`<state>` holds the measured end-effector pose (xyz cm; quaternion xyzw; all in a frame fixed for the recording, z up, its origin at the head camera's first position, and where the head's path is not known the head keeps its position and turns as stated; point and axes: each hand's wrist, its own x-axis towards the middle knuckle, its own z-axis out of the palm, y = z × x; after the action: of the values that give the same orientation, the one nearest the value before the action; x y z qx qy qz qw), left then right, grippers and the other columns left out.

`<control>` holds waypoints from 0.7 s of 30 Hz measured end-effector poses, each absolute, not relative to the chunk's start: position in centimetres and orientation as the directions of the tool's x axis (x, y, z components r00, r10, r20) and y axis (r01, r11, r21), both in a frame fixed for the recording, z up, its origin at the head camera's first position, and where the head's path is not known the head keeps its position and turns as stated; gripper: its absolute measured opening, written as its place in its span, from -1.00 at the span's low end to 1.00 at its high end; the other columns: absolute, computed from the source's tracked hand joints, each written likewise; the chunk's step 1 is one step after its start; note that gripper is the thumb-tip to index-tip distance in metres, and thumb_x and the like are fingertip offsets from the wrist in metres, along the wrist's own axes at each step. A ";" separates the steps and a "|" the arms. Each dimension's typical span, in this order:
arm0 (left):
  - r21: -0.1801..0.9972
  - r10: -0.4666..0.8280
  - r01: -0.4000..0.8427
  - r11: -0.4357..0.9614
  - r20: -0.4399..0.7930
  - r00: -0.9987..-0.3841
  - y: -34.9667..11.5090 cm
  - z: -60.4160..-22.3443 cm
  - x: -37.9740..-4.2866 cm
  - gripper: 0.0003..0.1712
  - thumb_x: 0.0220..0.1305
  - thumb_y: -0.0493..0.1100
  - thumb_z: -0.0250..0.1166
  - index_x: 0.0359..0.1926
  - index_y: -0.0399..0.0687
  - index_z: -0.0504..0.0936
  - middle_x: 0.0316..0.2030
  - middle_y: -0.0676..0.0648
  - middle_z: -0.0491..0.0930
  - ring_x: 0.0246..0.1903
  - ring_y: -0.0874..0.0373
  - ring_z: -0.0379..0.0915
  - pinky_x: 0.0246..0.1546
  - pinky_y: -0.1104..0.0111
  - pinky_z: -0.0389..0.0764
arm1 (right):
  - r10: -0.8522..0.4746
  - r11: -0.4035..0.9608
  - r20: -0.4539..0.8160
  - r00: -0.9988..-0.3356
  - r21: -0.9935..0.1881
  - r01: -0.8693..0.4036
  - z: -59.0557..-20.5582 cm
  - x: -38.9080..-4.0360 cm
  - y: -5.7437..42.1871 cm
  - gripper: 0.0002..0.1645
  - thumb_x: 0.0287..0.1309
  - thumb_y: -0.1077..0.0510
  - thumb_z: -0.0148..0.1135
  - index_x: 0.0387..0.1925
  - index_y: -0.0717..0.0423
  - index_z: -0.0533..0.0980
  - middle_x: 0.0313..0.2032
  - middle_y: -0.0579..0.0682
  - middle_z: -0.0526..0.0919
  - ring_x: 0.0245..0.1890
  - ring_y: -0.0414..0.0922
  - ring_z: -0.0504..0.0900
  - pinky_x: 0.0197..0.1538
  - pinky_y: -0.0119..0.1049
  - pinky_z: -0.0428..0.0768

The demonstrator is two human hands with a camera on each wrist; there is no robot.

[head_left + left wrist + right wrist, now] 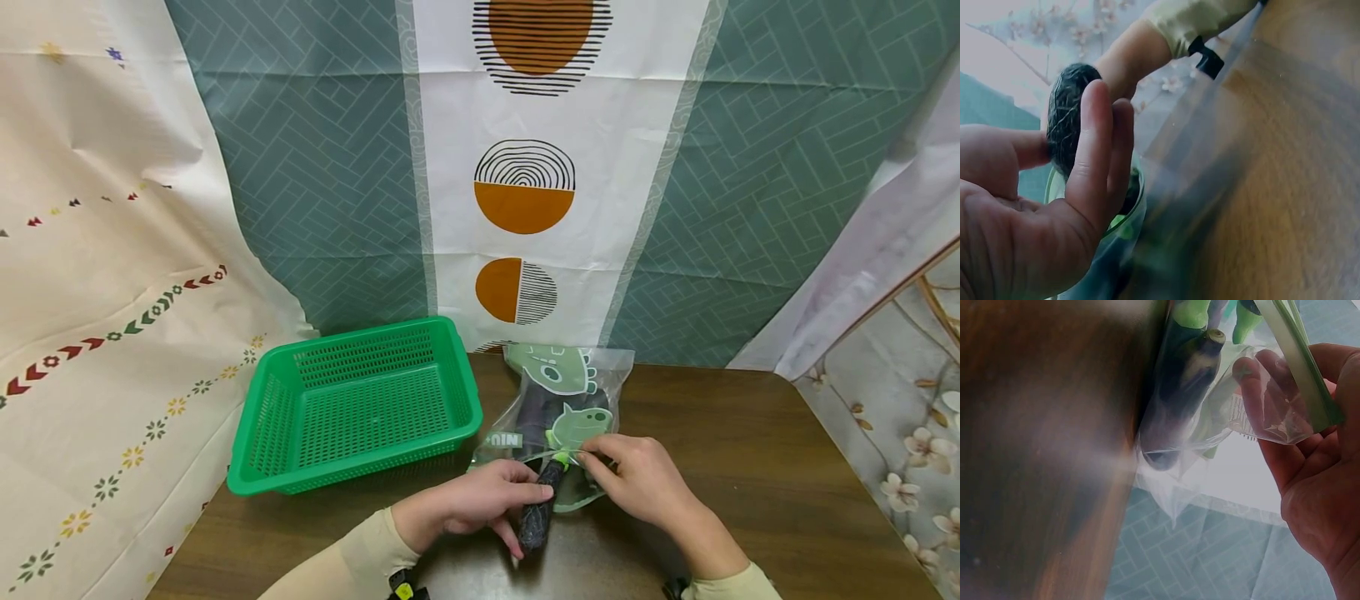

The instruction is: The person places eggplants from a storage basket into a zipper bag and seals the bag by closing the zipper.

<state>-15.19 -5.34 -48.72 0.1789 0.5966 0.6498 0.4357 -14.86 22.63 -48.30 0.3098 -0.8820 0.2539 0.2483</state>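
My left hand [487, 498] grips a dark, pale-streaked elongated vegetable [535, 525], thumb on one side and fingers on the other. Its green end points into the mouth of a clear zip bag [615, 367] printed with green cartoon dinosaurs. In the left wrist view, the rounded dark end [1071, 112] stands up between thumb and fingers. My right hand [641, 477] pinches the bag's edge beside the opening. Through the plastic in the right wrist view, an eggplant [1188, 387] with a cut stem shows, along with green stem ends [1246, 325] of others.
A green perforated plastic basket [367, 408] stands to the left of the bag on the dark wooden table [750, 450]. Behind the table hangs a patterned curtain [322, 167]. Flowered cloth [922, 467] borders the right edge.
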 end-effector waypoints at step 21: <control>0.901 0.746 -0.432 -0.042 -0.259 -0.613 -4.4 -48.9 -14.6 -0.53 0.53 -0.24 0.33 0.28 -0.47 0.49 -0.11 -0.22 0.74 -0.22 0.05 0.78 -0.23 0.25 0.85 | -0.426 0.675 0.608 -0.670 -0.280 -0.683 -48.6 -15.0 22.7 -0.77 0.22 0.26 0.62 -0.25 -0.17 0.79 -0.31 -0.35 0.81 -0.35 -0.46 0.69 -0.34 -0.41 0.65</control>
<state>-14.63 -4.41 -48.87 0.1421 0.5528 0.7078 0.4162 -15.02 22.65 -48.55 0.3154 -0.8786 0.2512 0.2560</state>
